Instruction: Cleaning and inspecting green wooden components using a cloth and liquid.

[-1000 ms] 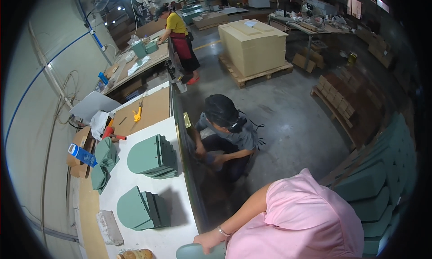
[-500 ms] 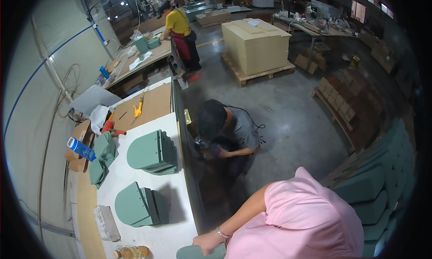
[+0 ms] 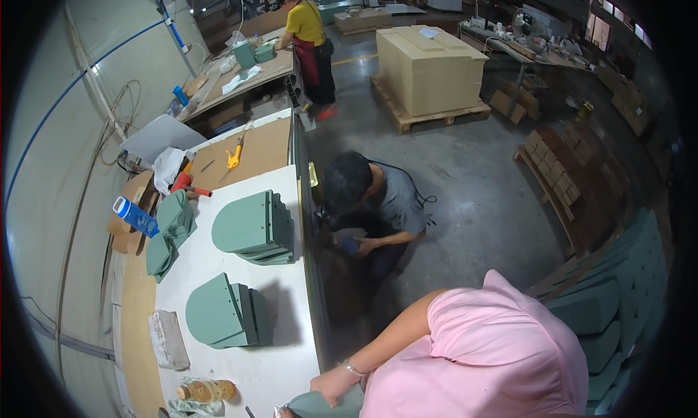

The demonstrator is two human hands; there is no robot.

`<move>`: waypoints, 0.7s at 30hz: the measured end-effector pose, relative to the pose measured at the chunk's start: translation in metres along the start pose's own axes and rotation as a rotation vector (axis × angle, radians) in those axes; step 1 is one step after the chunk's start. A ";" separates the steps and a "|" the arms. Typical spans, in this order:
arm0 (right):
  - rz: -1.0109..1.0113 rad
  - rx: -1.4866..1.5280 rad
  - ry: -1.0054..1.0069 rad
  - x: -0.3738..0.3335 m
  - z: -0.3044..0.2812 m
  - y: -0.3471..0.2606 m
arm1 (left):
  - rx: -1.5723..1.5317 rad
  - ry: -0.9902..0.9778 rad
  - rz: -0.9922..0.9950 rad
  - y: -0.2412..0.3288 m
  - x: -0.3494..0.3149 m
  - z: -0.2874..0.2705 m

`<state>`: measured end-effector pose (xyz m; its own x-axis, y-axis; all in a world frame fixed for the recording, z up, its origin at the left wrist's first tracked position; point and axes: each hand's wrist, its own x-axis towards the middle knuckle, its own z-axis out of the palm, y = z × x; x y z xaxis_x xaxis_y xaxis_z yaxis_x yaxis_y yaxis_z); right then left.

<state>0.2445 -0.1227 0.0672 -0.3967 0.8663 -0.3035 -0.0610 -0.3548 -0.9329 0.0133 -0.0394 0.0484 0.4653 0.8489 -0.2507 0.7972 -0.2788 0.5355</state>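
Note:
My right hand point(image 3: 337, 384), a bracelet at its wrist, grips a green rounded panel point(image 3: 313, 405) at the front edge of the white worktable point(image 3: 283, 378). Only a sliver of what looks like my left hand point(image 3: 286, 414) shows at the lower edge, by the panel's left end, with something white beside it; its fingers are mostly cut off. Farther along the tabletop stand two stacks of similar green panels, the nearer stack point(image 3: 218, 312) and the farther stack point(image 3: 251, 225), with small holes in their edges.
A bottle of amber liquid point(image 3: 211, 391), a whitish block point(image 3: 169, 339), a blue bottle point(image 3: 136, 216), a red-handled tool point(image 3: 193, 186) and a yellow air gun point(image 3: 234, 156) lie along the table. A person point(image 3: 382, 200) crouches beside it. More green panels point(image 3: 582, 309) are stacked at right.
The view has shifted a little. The panel under my right hand has slid or tilted slightly, and a bit of another hand now shows at the lower edge. The crouching person's arms have moved.

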 end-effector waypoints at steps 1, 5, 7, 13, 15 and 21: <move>-0.004 0.019 -0.044 0.001 -0.002 0.006 | -0.037 0.047 -0.087 0.003 -0.002 0.003; -0.022 0.067 -0.118 0.011 0.000 0.018 | 0.002 0.249 -0.061 -0.095 -0.015 0.063; -0.122 -0.059 0.112 0.001 -0.002 0.017 | -0.428 0.330 -0.041 -0.077 -0.027 0.075; -0.002 0.160 0.033 -0.036 -0.032 -0.018 | -1.080 0.569 -0.304 0.084 -0.021 0.023; 0.016 0.251 -0.003 -0.032 -0.032 -0.020 | -0.997 0.481 -0.222 0.060 -0.029 0.012; 0.168 0.527 -0.049 -0.022 -0.032 -0.009 | -0.911 0.393 -0.209 0.069 -0.029 -0.016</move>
<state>0.2829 -0.1272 0.0759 -0.4816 0.7698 -0.4188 -0.4384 -0.6254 -0.6455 0.0483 -0.0757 0.1056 0.0595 0.9748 -0.2150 0.1751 0.2018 0.9636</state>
